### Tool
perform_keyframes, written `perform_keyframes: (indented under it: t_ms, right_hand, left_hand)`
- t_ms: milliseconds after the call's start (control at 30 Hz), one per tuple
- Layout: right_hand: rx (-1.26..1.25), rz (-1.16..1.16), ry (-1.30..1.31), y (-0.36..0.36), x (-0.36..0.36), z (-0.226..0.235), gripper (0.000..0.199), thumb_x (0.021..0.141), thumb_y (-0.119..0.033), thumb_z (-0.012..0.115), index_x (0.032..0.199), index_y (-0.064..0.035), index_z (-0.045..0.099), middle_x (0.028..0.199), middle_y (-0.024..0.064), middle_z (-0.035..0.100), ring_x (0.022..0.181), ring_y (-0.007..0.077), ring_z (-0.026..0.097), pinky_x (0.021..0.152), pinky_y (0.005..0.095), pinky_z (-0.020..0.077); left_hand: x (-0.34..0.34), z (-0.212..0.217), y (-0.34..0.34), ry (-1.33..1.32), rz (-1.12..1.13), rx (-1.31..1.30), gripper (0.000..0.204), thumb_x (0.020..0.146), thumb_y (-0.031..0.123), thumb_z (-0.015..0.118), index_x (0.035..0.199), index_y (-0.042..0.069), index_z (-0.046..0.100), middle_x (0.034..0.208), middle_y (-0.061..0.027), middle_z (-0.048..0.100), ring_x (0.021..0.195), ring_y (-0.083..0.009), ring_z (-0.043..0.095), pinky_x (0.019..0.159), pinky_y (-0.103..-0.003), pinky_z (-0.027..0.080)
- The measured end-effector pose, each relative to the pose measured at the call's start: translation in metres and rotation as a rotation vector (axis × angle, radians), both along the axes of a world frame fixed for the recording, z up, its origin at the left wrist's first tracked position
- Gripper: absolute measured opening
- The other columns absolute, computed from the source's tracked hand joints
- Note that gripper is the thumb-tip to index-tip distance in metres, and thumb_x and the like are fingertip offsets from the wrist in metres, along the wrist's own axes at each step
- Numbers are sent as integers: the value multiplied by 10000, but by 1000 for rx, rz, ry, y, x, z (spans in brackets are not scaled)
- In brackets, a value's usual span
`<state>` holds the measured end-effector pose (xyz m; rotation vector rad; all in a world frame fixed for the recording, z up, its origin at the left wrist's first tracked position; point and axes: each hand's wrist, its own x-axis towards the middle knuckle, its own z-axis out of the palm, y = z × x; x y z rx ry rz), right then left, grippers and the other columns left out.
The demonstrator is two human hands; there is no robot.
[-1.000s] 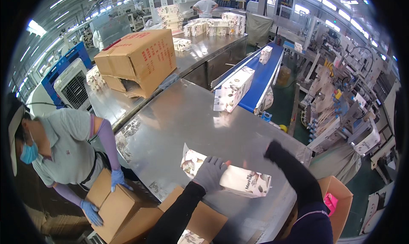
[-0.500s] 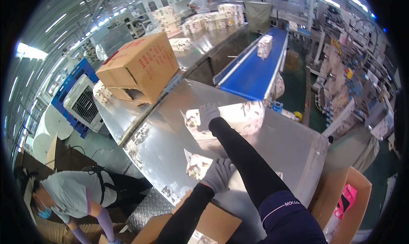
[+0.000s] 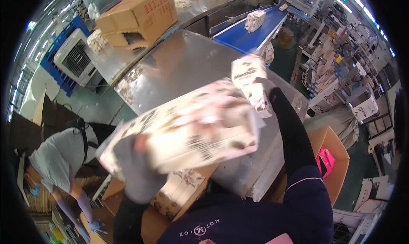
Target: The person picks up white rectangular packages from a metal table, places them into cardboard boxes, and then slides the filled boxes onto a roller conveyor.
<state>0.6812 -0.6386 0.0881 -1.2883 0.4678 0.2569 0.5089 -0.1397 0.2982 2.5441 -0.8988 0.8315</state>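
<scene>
Floral pack (image 3: 182, 187) already inside open carton (image 3: 114, 197), near left; left hand (image 3: 138, 169) gripped large pack (image 3: 194, 129) outside it; right hand (image 3: 269, 85) at second pack (image 3: 248, 70), couldn't tell grip; further pack (image 3: 255, 20) on far blue conveyor belt (image 3: 247, 39)

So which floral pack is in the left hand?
The blurred foreground pack, largest in view, its left end in the left hand. Another pack is at the right arm; a third pack sits on the blue conveyor.

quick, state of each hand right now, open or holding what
Left hand: closed, holding the nearer white floral-printed rectangular pack.
Right hand: at the farther white floral-printed rectangular pack; open or closed cannot be told.
</scene>
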Motion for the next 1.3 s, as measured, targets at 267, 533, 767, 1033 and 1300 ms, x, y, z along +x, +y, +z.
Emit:
perform_keyframes:
  t_ms: [267, 533, 767, 1033, 1300]
  right_hand:
    - [638, -92, -272, 139, -71, 15, 556, 962, -440, 363, 1297, -14, 485, 1002, 149, 666, 684, 279, 654, 505, 382, 548]
    - [684, 208, -188, 305, -87, 90, 591, 939, -524, 351, 1312, -79, 460, 770, 149, 566, 413, 247, 404, 334, 406, 324]
    - [1168, 786, -85, 370, -108, 131, 651, 924, -541, 401, 1377, -74, 396, 1032, 176, 604, 515, 297, 472, 422, 402, 401]
    - [178, 474, -701, 407, -143, 85, 472, 860, -219, 613, 1246, 34, 511, 1158, 161, 610, 1025, 266, 621, 893, 386, 507]
    - [-1672, 1664, -1141, 481, -145, -81, 878, 783, -467, 657, 1464, -64, 276, 1384, 175, 420, 1292, 326, 391, 1057, 467, 316]
  left_hand:
    - [-181, -132, 156, 551, 382, 192, 600, 680, 274, 688, 1162, -15, 480, 1029, -209, 509, 972, -385, 495, 832, -481, 377]
    - [-161, -213, 137, 1252, 160, 754, 937, 671, 575, 724, 1328, -16, 411, 1159, -204, 570, 1065, -357, 579, 870, -418, 473]
    - [-125, -152, 125, 699, 257, -622, 372, 855, 283, 673, 1060, -2, 551, 897, -118, 590, 824, -258, 599, 743, -336, 479]
    - [-134, -145, 102, 1034, 485, 355, 313, 841, 256, 593, 1078, 63, 660, 984, -128, 678, 908, -259, 653, 759, -385, 500]
    - [-159, -204, 99, 1368, 414, 487, 719, 834, 448, 626, 1347, -12, 422, 1173, -162, 603, 1068, -319, 601, 834, -463, 487]
